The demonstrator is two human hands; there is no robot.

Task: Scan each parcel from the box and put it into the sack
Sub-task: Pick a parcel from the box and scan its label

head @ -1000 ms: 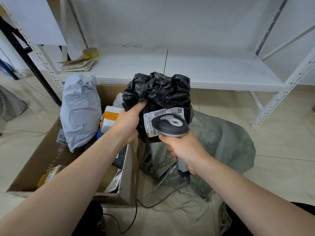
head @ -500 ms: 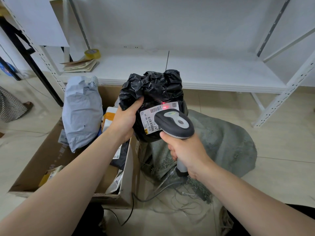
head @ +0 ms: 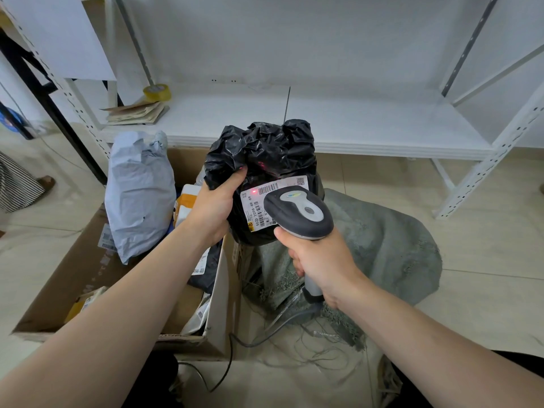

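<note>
1. The black parcel (head: 262, 160) is a crinkly plastic bag held up in the air, above the edge of the box (head: 59, 278) and the sack (head: 382, 245).
2. The left hand (head: 215, 207) grips the parcel's left side, with the fingers curled tight into the black plastic.
3. The right hand (head: 321, 260) is wrapped tight round the handle of the scanner (head: 297, 213).
4. The scanner's grey head sits right in front of the white label (head: 262, 201) on the parcel and covers part of it.
5. A small red light spot shows on the label near its top left corner, and a faint red glow shows on the black plastic above it.
6. A cord (head: 265, 331) runs from the scanner's handle down to the floor.
7. The brown box is on the left and holds more parcels, with a tall grey bag parcel (head: 138, 195) standing up in it.
8. The green sack lies on the floor on the right, just beside the box.
9. Behind them is a white shelf (head: 368, 125) with a yellow tape roll (head: 157, 92) and some brown envelopes (head: 138, 113).
</note>
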